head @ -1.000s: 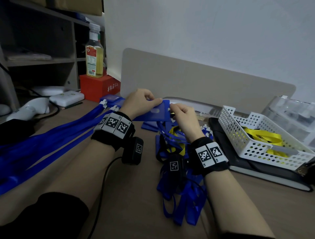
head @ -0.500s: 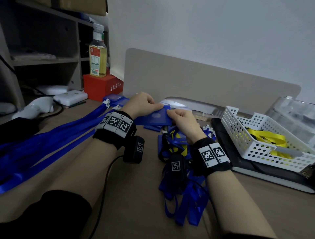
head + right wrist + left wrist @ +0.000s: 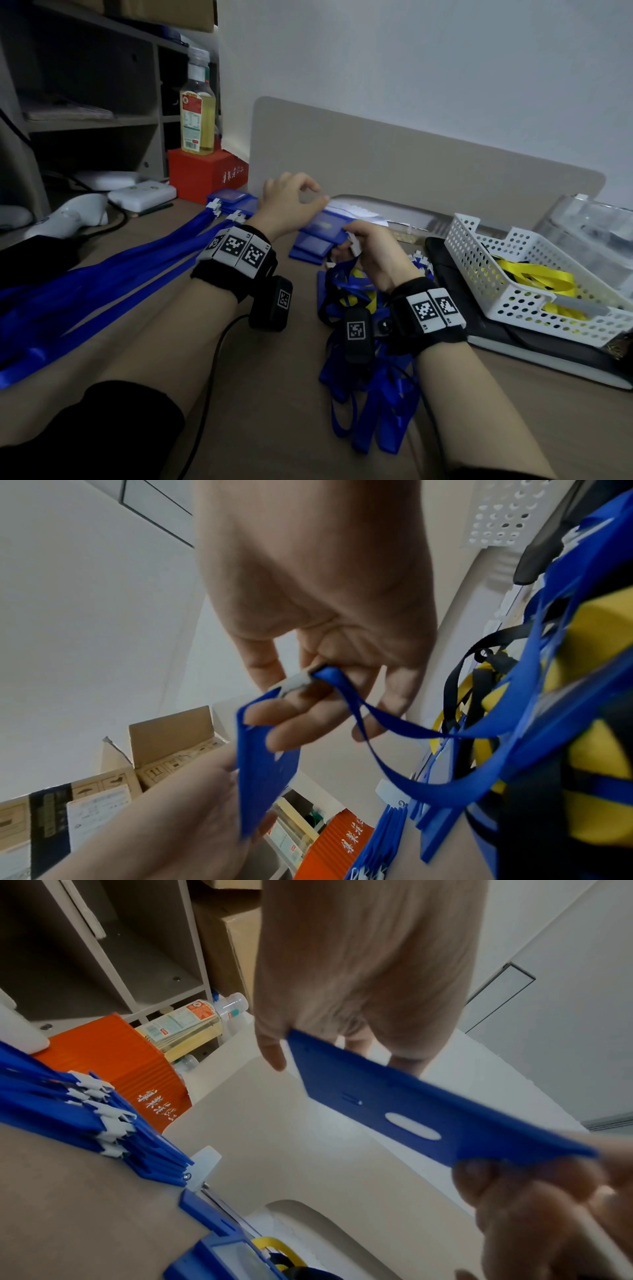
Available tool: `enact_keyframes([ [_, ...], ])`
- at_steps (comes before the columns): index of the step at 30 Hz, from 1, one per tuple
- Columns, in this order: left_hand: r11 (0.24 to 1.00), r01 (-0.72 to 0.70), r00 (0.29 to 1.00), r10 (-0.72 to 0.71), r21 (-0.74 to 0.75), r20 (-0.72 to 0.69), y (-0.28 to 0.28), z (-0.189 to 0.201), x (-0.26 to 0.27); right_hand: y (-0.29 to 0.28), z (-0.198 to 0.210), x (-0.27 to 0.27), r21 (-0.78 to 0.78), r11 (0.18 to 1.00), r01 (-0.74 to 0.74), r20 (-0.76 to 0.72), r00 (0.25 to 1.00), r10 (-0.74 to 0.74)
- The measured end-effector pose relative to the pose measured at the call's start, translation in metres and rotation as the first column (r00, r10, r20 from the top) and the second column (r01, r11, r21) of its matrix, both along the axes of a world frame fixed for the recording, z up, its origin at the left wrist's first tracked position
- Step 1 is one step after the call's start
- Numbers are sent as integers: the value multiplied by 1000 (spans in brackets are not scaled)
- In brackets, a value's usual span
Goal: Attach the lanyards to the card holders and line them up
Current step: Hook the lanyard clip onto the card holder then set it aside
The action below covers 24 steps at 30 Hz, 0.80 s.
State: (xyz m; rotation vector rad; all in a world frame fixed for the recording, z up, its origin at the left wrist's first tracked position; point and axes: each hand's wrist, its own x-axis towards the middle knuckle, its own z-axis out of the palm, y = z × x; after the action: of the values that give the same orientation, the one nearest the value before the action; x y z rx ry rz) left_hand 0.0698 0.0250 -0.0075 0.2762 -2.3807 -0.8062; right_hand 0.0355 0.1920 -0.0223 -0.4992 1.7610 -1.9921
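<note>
My left hand (image 3: 310, 202) grips a blue card holder (image 3: 323, 224) by its left end; in the left wrist view the card holder (image 3: 411, 1104) shows an oval slot. My right hand (image 3: 352, 241) pinches the white clip (image 3: 294, 683) of a blue lanyard (image 3: 394, 723) against the holder's right end. Its strap trails down to a tangled pile of blue lanyards (image 3: 370, 377). Loose blue card holders (image 3: 310, 248) lie stacked under my hands. Lanyards with holders attached (image 3: 102, 274) lie side by side at the left.
A white perforated basket (image 3: 513, 274) with yellow lanyards sits at the right on a dark pad. A beige divider panel (image 3: 411, 164) stands behind my hands. A red box (image 3: 205, 174) with a bottle (image 3: 197, 113), white devices and shelves are at the far left.
Both hands have stayed together at the far middle of the table. The card holder has tipped flatter, and my right hand has dropped slightly with the clip at the holder's end.
</note>
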Motion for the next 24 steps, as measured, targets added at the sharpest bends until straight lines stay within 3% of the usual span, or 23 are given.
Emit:
enact_keyframes([
  [4,973,-73,989,98,219,-107,0,3,-3,3,2,-4,-142,981,133,100,988,-119],
  [7,882,96,995,-102,462,-12,16,9,4,5,5,-6,-262,955,137,146,984,-101],
  [9,812,237,947,-315,533,58,31,11,10,4,6,-6,-336,933,133,166,983,-80],
  [11,776,341,884,-457,531,99,42,10,13,3,4,-6,-395,910,129,169,983,-66],
  [16,741,462,803,-583,487,124,45,1,17,3,4,-8,-389,905,171,156,981,-118],
  [24,825,353,855,-476,442,206,42,4,20,3,0,-9,-446,871,206,131,978,-164],
])
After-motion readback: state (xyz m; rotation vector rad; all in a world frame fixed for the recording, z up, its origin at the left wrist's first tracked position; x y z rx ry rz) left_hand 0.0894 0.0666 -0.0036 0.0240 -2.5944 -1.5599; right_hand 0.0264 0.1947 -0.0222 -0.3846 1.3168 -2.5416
